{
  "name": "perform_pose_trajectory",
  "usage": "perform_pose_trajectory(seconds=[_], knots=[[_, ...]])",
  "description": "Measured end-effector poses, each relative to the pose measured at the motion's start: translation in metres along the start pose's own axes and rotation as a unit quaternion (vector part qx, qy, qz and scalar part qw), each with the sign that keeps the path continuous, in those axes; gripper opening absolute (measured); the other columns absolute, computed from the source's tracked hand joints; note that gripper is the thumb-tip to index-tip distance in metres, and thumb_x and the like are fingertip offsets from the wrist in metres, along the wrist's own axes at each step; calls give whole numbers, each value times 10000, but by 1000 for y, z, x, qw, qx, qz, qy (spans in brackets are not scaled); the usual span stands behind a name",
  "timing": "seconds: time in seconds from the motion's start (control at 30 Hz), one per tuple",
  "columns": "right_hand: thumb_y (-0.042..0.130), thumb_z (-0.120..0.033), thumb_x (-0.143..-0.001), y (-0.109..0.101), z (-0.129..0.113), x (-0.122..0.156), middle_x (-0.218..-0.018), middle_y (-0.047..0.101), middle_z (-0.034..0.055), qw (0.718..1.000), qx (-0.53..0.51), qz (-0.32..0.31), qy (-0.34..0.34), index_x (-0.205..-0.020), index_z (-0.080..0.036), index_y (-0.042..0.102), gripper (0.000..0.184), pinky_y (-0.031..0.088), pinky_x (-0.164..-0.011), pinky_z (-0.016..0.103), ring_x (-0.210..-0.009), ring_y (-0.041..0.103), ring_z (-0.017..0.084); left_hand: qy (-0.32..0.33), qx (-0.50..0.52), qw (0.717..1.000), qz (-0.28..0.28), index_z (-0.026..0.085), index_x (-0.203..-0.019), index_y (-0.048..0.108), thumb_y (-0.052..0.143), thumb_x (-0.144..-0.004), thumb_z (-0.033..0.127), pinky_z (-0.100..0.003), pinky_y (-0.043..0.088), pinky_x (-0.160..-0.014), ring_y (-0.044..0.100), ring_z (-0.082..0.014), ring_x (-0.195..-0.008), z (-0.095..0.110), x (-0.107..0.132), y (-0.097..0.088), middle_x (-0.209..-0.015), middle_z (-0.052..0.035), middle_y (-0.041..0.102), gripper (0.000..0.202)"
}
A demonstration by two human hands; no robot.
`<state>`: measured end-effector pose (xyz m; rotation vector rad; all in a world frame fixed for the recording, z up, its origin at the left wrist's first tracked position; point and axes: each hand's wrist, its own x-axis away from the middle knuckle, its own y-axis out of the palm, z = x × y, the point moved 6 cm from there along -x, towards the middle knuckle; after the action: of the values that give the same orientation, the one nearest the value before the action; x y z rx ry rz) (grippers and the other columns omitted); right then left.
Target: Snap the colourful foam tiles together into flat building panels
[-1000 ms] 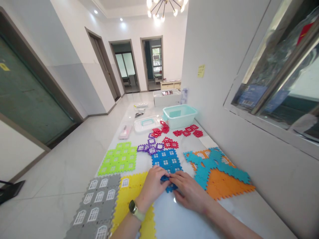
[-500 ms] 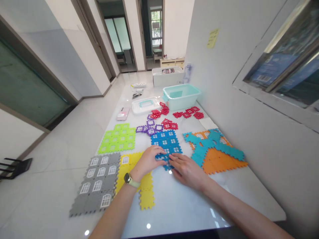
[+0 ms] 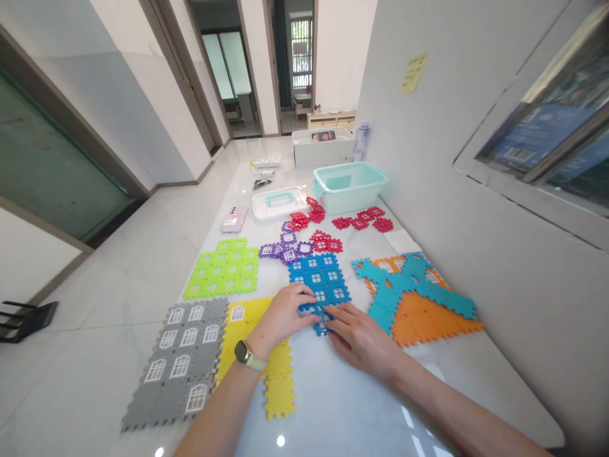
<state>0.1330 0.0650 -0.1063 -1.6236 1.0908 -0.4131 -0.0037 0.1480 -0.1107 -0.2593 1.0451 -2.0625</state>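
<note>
A blue panel of interlocking window tiles [image 3: 328, 285] lies flat on the white table in front of me. Its lowest tile [image 3: 322, 329] sits between my two hands at the near edge. My left hand [image 3: 285, 314], with a watch on the wrist, grips that tile's left side, thumb toward the middle. From the right, my right hand [image 3: 359, 336] has its bent fingers on the same tile. Whether the tile's teeth are fully joined to the panel I cannot tell. Left of my hand lies a yellow panel [image 3: 280, 393], partly under my forearm.
Around lie a grey panel [image 3: 166, 381], a green panel [image 3: 221, 270], and an orange panel [image 3: 423, 320] with turquoise pieces [image 3: 383, 304] on it. Purple tiles [image 3: 289, 254] and red tiles [image 3: 383, 225] are loose behind. Farther back stand a mint bin [image 3: 352, 200], its lid [image 3: 266, 212] and a phone [image 3: 235, 219].
The view has shifted slightly, so the panels appear lower. Both hands stay at the blue panel's near edge, with little change in their grip.
</note>
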Motion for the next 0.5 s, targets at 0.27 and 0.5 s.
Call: perform_pose_trajectory(seconds=[0.27, 0.5], knots=[[558, -76, -850, 0, 3, 0, -1090, 651, 123, 999, -41, 13, 19, -917, -164, 678, 163, 537, -901, 428, -1035, 588, 257, 20, -26, 999, -1, 252, -1001, 759, 796, -770, 363, -388, 447, -967, 609, -218, -1012, 5, -1, -2, -1057, -33, 675, 259], [549, -70, -855, 0, 7, 2, -1061, 646, 124, 999, -36, 30, 27, -905, -152, 684, 166, 550, -868, 410, -1007, 593, 248, 25, -45, 999, -13, 262, -1047, 750, 825, -726, 403, -428, 423, -985, 559, -242, -1026, 7, 1, -1, -1073, -49, 640, 359]])
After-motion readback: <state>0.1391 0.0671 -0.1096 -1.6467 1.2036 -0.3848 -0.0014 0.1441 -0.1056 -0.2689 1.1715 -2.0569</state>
